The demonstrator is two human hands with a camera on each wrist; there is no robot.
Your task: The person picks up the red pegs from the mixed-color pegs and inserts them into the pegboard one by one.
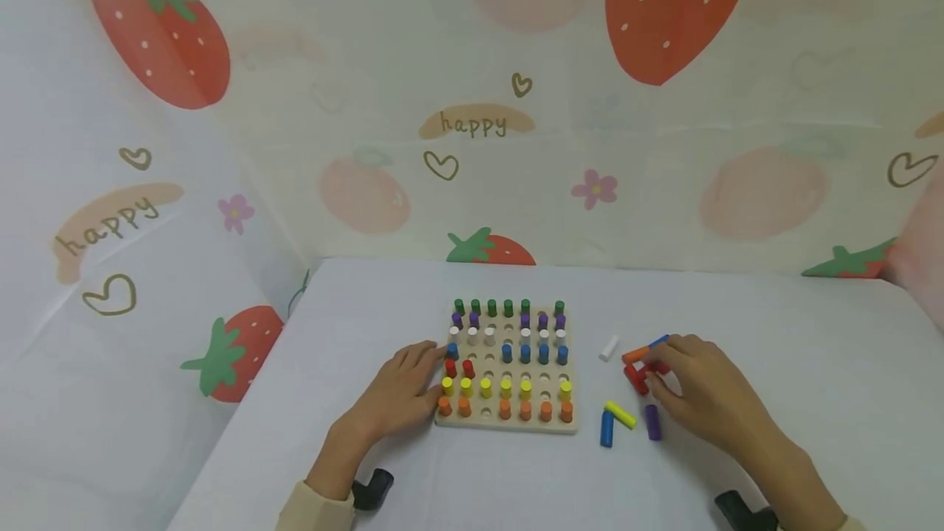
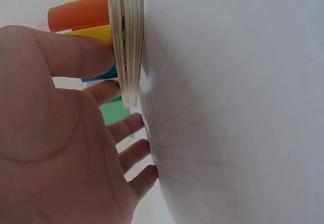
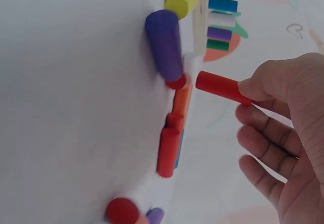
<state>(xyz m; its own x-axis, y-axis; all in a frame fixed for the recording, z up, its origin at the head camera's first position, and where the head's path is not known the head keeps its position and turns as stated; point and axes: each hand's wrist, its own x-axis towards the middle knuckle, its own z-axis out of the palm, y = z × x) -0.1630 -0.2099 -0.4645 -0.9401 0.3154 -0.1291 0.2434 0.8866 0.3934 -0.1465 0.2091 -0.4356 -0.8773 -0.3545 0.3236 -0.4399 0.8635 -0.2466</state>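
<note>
A wooden pegboard (image 1: 509, 426) carries rows of green, purple, white, blue, red, yellow and orange pegs, with some holes bare. Its red row shows two pegs (image 1: 460, 369) at the left end. My left hand (image 1: 401, 388) rests at the board's left side, thumb and forefinger at the edge, the other fingers extended on the tablecloth. Over the loose pegs to the right of the board, my right hand (image 1: 704, 392) pinches a red peg (image 3: 220, 86) between thumb and forefinger. The held peg hangs in the air, clear of the pile in the right wrist view.
Under and beside the right hand lie loose red pegs (image 1: 635, 379), an orange peg (image 1: 636, 356) and a purple peg (image 1: 652, 423). Closer to the board are a white peg (image 1: 609, 348), a yellow peg (image 1: 621, 415) and a blue peg (image 1: 606, 428). White cloth covers the table (image 1: 354, 301).
</note>
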